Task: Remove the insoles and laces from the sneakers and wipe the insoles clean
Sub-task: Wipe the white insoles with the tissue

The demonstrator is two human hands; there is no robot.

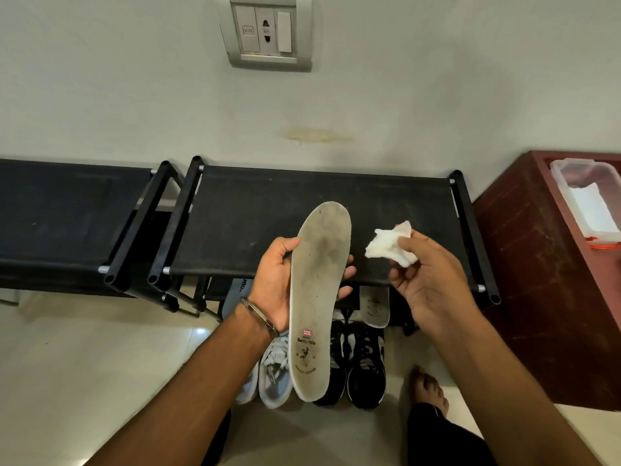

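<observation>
My left hand (274, 280) grips a long, dirty off-white insole (317, 297) around its middle, toe end pointing away from me, printed heel toward me. Just to its right, my right hand (426, 280) pinches a crumpled white wipe (386, 245), held a little apart from the insole. A second insole (374, 306) leans under the rack's front edge. On the floor below stand a pair of black sneakers (366, 368) and a pair of pale blue-white sneakers (274, 375), partly hidden by the held insole.
Two black fabric-topped shoe racks (255, 216) stand against the wall. A dark red cabinet (544, 264) at the right carries a clear plastic box (591, 200) with white wipes. My bare foot (430, 388) is on the tiled floor. A wall socket (265, 30) is above.
</observation>
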